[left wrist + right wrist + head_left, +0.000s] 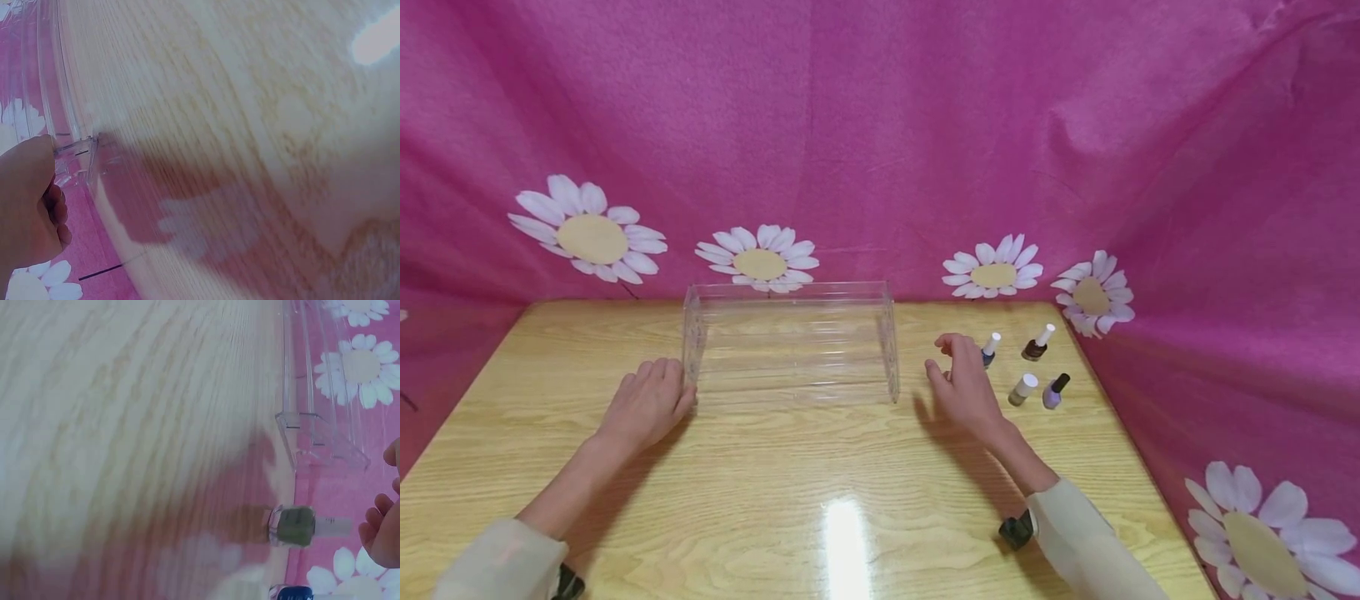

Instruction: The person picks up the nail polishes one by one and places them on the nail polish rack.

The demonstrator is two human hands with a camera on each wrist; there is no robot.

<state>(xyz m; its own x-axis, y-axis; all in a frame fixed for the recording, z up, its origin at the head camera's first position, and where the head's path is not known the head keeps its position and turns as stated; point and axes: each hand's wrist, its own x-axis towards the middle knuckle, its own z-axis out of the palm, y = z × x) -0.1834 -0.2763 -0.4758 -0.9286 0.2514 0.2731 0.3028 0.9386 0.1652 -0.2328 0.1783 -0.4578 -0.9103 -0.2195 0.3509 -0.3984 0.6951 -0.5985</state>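
1. Left hand (647, 404) has its fingers curled at the near left end of the clear rack (790, 367), holding that edge; right hand (966, 379) holds nothing, its fingers loosely bent, with a gap between thumb and forefinger.
2. Nearest are two pale sleeves (1090, 533), a black wrist device (1017, 529) showing at each cuff.
3. Beyond them stretches the wood-grain table (760, 483), with a bright reflection near the middle of its front part.
4. Right of the right hand, two small bottles stand side by side: an olive bottle with a white cap (1022, 389) and a lilac bottle with a black cap (1055, 393).
5. Behind these stand a blue bottle (990, 354), partly hidden by the right hand, and a dark brown bottle (1036, 346), both white-capped.
6. Left of the bottles, the rack sits lengthwise at the table's back.
7. Farthest hangs pink cloth (880, 150) with white daisies.
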